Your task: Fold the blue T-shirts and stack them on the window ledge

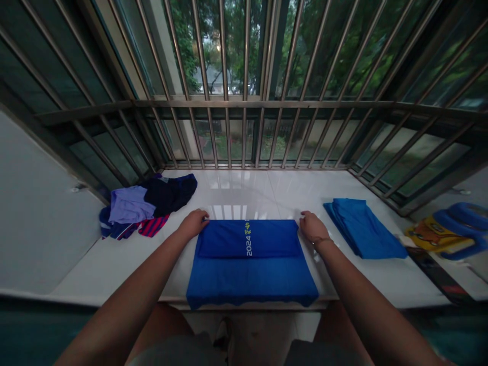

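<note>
A blue T-shirt (251, 279) lies partly folded on the white ledge in front of me. Its darker folded-over band at the far side carries a white "2024" and a small yellow print, and its near edge reaches the ledge's front. My left hand (193, 224) is closed at the far left corner of the fold, fingertips on the fabric. At the far right corner, my right hand (311, 227) has its thumb and fingers curled in against the cloth. The fingertips of both hands are partly hidden.
A folded blue garment (366, 229) lies to the right on the white ledge (244, 193). Crumpled clothes (148, 203) in purple, dark and striped fabric are piled at the left. Beyond a yellow-and-blue container (446, 231) at far right, metal window bars (244, 104) enclose the ledge.
</note>
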Tool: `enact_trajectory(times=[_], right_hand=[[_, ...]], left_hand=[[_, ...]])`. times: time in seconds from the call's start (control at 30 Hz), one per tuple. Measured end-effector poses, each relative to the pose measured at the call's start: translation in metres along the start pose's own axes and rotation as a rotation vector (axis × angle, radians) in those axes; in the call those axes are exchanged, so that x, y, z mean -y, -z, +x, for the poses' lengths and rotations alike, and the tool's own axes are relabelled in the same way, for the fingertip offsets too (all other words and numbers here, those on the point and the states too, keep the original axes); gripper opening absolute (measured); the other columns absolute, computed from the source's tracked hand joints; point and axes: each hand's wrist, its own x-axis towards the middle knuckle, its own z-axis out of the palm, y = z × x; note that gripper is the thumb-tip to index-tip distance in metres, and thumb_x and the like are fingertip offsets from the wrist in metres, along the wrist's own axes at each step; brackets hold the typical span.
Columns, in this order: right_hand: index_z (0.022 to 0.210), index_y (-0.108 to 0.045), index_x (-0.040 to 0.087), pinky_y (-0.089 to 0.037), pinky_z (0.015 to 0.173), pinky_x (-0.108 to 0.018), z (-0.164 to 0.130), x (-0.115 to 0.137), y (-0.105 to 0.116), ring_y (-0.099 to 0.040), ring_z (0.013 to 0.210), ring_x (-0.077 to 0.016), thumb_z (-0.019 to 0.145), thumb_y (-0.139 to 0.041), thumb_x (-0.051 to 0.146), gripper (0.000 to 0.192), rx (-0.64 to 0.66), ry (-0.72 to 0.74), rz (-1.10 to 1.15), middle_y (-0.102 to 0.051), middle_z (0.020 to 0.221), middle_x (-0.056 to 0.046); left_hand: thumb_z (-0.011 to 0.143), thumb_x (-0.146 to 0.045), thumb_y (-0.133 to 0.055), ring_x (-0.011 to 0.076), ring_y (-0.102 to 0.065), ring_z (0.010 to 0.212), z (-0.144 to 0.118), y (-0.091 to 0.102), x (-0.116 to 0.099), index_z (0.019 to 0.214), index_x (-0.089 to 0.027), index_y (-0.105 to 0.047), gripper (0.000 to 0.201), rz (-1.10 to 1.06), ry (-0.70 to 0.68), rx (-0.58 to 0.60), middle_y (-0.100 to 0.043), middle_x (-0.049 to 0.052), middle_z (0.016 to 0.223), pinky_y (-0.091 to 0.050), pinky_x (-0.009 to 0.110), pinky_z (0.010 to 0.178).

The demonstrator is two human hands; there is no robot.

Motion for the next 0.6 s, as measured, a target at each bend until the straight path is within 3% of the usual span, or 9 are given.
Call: enact_trajectory(times=[0.1,0.23,0.33,0.43,0.6], right_hand=[[0.130,-0.075,0.011,-0.055,0.092,-0.037,0.001,-0.017,0.001,-0.077,0.107,-0.0290,0.109,-0.045,0.031,0.042,0.025,-0.093,0.087,-0.081,0.113,-0.020],[0.107,-0.082,0.018,-0.057,0.079,-0.032,0.004,-0.018,-0.010,-0.079,0.087,-0.0257,0.103,-0.062,0.048,0.037,0.120,-0.096,0.239,-0.083,0.091,-0.011],[0.098,-0.081,0.018,-0.057,0.070,-0.029,0.008,-0.009,-0.020,-0.077,0.074,-0.0223,0.096,-0.070,0.043,0.027,0.167,-0.095,0.343,-0.081,0.080,-0.007],[0.091,-0.077,0.019,-0.057,0.064,-0.026,0.012,-0.002,-0.026,-0.076,0.067,-0.0191,0.099,-0.064,0.037,0.024,0.197,-0.094,0.429,-0.078,0.073,-0.005],[0.094,-0.073,0.018,-0.056,0.061,-0.024,0.014,-0.002,-0.028,-0.075,0.065,-0.0181,0.100,-0.062,0.031,0.018,0.174,-0.096,0.454,-0.076,0.070,-0.003]], left_hand=[[0.096,-0.031,-0.065,0.0261,-0.073,0.097,-0.005,0.002,0.006,0.114,-0.020,-0.078,0.024,-0.034,0.114,-0.045,-0.078,0.010,0.104,-0.053,0.035,0.090],[0.101,-0.042,-0.061,0.0251,-0.075,0.090,-0.011,0.002,0.004,0.106,-0.021,-0.078,0.026,-0.103,0.258,-0.072,-0.079,0.006,0.092,-0.052,0.032,0.079],[0.093,-0.053,-0.074,0.0240,-0.076,0.082,-0.009,0.001,-0.002,0.101,-0.022,-0.078,0.033,-0.167,0.314,-0.060,-0.078,0.004,0.085,-0.051,0.030,0.072],[0.085,-0.044,-0.085,0.0223,-0.076,0.078,-0.005,-0.001,-0.006,0.101,-0.021,-0.078,0.029,-0.229,0.327,-0.032,-0.078,0.002,0.080,-0.052,0.028,0.069],[0.097,-0.037,-0.071,0.0182,-0.076,0.067,-0.001,-0.004,-0.003,0.102,-0.020,-0.075,0.018,-0.318,0.349,-0.002,-0.076,0.001,0.073,-0.053,0.025,0.061]])
